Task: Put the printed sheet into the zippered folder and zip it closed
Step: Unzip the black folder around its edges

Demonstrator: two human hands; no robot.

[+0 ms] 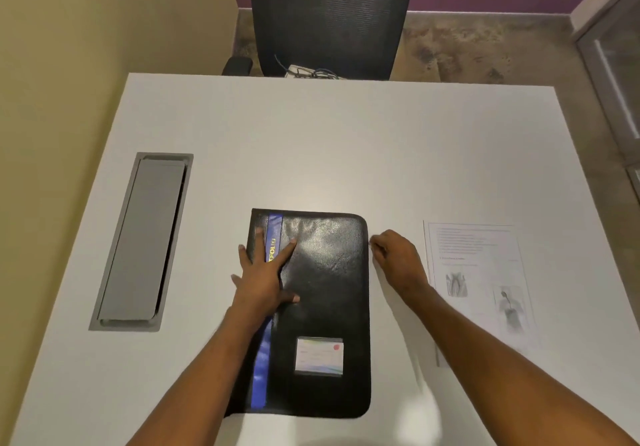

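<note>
Two bare forearms come in from the near edge of the white desk (311, 141). On the left, the left grip (263, 279) lies flat with its fingers spread, pressing down on the black zippered folder (329, 290) across its blue stripe (261, 369). The right grip (394, 255) sits against the folder's right edge near the far corner, fingers curled inward; whether they pinch a zipper pull there I cannot tell. The folder lies closed and flat in the middle of the desk, with a clear card pocket (319, 355) toward its near right corner. The printed sheet (478, 283), text above and grey figures below, lies flat on the desk to the right of the folder, apart from it and just past the right wrist. A grey cable hatch (142, 241) is set into the desk well to the left. A black mesh chair (329, 16) stands beyond the far edge.
</note>
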